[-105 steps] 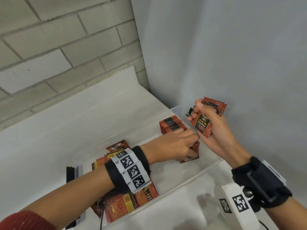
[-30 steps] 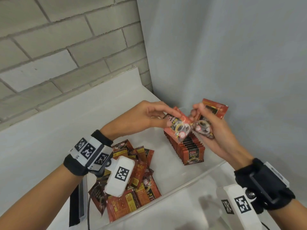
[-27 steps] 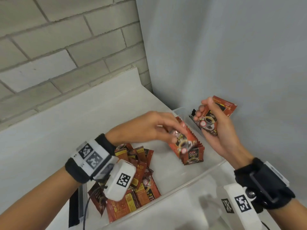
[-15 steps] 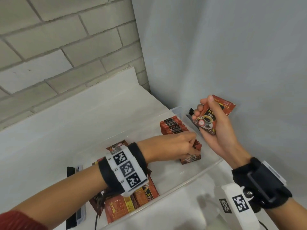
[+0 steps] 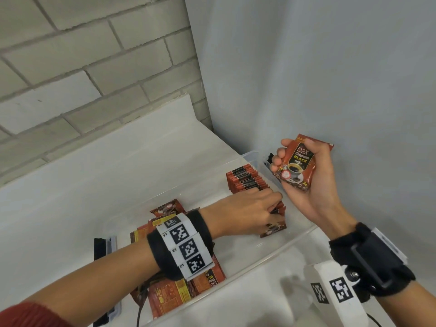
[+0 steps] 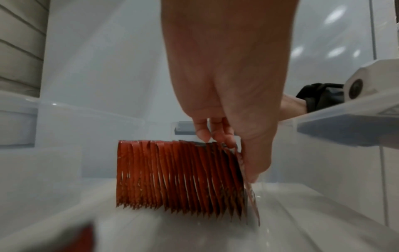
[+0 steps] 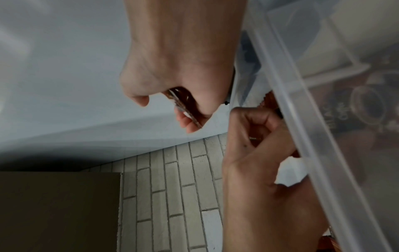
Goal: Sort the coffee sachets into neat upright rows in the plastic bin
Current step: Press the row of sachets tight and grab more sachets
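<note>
Landmark: clear plastic bin [image 5: 290, 244] on a white counter [image 5: 94, 175].

An upright row of sachets [image 5: 247, 179] stands on the bin floor at the end nearest the grey wall [image 5: 306, 67], packed edge to edge, leaning slightly. The left hand [image 5: 250, 210] reaches into the bin; fingertips [image 6: 202, 134] sit on the row's top edge and the thumb lies against the outermost sachet [image 6: 250, 192], pinching it against the row's end.

The right hand [image 5: 304, 175] hovers above the bin's wall-side rim, fingers curled round a small stack of sachets [image 5: 295, 167], top label reading "D2X Black Coffee".

A loose heap of sachets [image 5: 169, 291] lies flat at the bin's opposite end, partly under the left wrist.
</note>
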Demonstrator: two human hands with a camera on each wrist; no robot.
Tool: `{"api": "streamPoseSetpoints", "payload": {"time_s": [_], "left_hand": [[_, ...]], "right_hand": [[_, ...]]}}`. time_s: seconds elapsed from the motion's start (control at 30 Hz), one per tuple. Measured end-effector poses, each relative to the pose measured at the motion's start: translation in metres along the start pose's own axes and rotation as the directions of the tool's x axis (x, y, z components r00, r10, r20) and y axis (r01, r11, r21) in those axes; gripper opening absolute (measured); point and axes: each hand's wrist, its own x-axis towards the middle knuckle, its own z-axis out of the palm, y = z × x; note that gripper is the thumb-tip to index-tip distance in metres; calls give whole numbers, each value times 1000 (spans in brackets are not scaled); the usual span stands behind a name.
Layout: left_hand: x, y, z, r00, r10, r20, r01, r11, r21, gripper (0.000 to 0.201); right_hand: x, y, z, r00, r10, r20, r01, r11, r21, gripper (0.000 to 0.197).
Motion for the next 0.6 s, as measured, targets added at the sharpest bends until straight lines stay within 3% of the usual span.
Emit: {"api": "streamPoseSetpoints", "payload": {"time_s": [0.4,0.6], "left_hand": [[1,10,2,994,-58,98,41,984,172,27],[-1,8,1,996,-35,80,29,996,80,31]], "right_hand": [[-2,-1,1,999,21,30,-21,1000,-1,25],[-3,-2,1,997,60,56,-63,997,39,21]]}}
